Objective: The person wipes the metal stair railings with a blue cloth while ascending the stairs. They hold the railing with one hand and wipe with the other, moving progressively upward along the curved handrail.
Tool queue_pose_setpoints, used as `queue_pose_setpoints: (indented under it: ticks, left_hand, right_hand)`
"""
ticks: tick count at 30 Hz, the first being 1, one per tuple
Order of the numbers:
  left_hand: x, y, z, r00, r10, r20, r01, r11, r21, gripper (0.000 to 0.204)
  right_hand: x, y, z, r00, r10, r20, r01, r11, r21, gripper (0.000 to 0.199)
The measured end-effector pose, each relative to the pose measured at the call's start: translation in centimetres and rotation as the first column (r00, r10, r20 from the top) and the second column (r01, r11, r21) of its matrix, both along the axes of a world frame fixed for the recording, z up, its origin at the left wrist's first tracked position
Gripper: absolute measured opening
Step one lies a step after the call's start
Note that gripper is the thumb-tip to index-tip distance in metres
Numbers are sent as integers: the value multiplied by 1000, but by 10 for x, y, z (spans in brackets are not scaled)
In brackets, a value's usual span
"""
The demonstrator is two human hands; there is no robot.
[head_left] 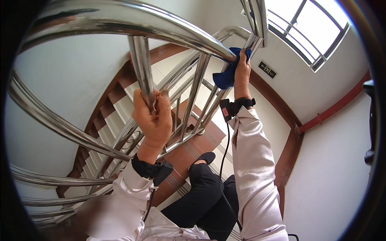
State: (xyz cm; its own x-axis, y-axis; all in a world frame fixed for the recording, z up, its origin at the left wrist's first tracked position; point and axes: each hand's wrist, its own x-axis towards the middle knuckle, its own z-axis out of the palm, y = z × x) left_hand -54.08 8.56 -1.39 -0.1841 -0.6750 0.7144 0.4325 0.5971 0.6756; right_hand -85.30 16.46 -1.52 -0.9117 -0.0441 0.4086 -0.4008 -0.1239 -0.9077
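While the left hand (152, 116) is wrapped tight round an upright steel baluster (141, 64), the right hand (242, 70) presses a blue cloth (227, 76) against the handrail (161, 24) at about one o'clock, fingers closed on it. That cloth looks soft, light and limp, best bunched in the palm. Polished tube like this is probably slippery, hard and stiff. Balusters crowd close on both sides of the left hand; stairs (116, 116) drop away at nine o'clock, with the wall (337, 160) at three.
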Motion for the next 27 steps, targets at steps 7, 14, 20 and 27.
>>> queue_pose_setpoints:
  ticks: [7, 14, 20, 27]
  left_hand:
    - [6, -4, -6, 998, 61, 14, -60, 997, -51, 13]
    - [7, -4, -14, 1000, 22, 1, -22, 999, -27, 12]
    - [3, 5, -12, 1000, -3, 19, 3, 1000, -14, 13]
    - [4, -6, -13, 999, 50, 16, -49, 996, -68, 14]
  right_hand:
    - [81, -24, 11, 993, 118, 24, -115, 988, -103, 65]
    - [151, -40, 9, 999, 37, -8, -37, 988, -149, 81]
    - [102, -52, -50, 883, -454, -114, 465, 824, 324, 73]
    - [74, -17, -72, 991, -80, -107, 99, 978, 185, 43]
